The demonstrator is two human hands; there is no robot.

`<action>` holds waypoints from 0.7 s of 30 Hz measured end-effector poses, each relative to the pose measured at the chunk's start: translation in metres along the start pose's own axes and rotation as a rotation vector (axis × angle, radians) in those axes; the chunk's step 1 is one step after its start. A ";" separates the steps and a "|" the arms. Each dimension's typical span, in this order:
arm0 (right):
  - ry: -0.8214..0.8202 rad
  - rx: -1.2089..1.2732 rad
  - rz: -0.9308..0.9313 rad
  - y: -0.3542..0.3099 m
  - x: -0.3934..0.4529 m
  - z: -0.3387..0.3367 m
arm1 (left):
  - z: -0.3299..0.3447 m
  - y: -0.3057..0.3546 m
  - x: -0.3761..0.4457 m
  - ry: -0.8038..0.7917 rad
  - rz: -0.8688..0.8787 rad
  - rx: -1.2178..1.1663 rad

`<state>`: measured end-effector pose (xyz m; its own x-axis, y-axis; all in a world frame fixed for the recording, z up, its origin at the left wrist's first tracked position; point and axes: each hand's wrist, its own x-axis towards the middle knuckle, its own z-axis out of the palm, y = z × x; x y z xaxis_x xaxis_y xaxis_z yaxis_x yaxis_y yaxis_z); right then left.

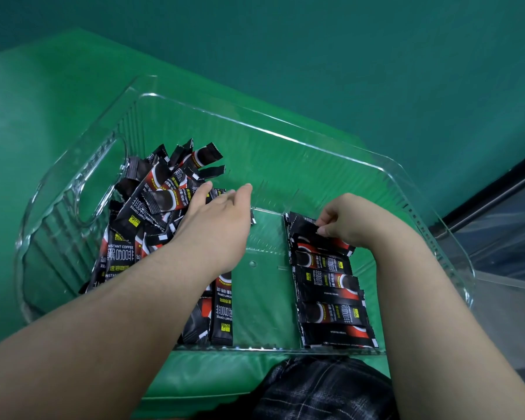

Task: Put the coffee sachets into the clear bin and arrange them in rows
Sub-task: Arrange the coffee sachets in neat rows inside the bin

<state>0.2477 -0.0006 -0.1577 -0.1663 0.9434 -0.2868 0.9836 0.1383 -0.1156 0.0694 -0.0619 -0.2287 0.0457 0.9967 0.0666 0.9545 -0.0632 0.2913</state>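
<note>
The right hand (350, 221) has its fingers (326, 219) curled, and they pinch the top end of a black and red coffee sachet (322, 237). That sachet lies at the far end of a neat row of black and red sachets (331, 295), stacked one after another along the right side of the clear plastic bin (285, 137). The row runs from the hand down to the near wall of the bin.

The left hand (219, 228) is flat, with its fingers (243, 190) straight and a little spread. It holds nothing. It reaches across the loose pile of black and red sachets (152, 207) heaped in the left part of the bin, next to the handle hole in the bin's left wall. Its fingertips are past the pile's right edge. Two more sachets (222, 310) lie side by side under the left arm, near the middle of the bin.

The bin sits on a green counter (43, 101). Dark checked cloth (325, 389) shows just below the bin's near wall.
</note>
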 end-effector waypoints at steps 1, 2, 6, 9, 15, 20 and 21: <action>0.013 -0.004 0.002 -0.001 0.000 0.000 | 0.000 0.000 0.000 0.000 0.000 -0.001; 0.032 -0.012 0.002 -0.001 0.000 0.000 | 0.000 0.000 0.000 -0.002 0.000 -0.001; 0.217 0.025 -0.035 -0.001 -0.004 -0.004 | 0.000 -0.001 0.000 -0.002 0.001 0.002; 0.379 0.137 -0.058 0.004 -0.017 -0.008 | 0.000 -0.001 0.000 -0.003 0.001 -0.002; 0.265 0.275 0.063 0.003 -0.036 0.005 | 0.000 0.000 -0.001 0.009 0.000 0.004; 0.197 0.264 0.137 -0.005 -0.031 0.033 | 0.001 0.001 -0.002 0.030 0.008 -0.003; 0.216 0.292 0.159 -0.011 -0.031 0.037 | 0.002 0.000 -0.003 0.035 0.013 -0.005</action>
<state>0.2397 -0.0428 -0.1824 0.0355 0.9921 -0.1202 0.9298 -0.0768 -0.3600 0.0701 -0.0645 -0.2303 0.0471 0.9935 0.1038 0.9524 -0.0760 0.2951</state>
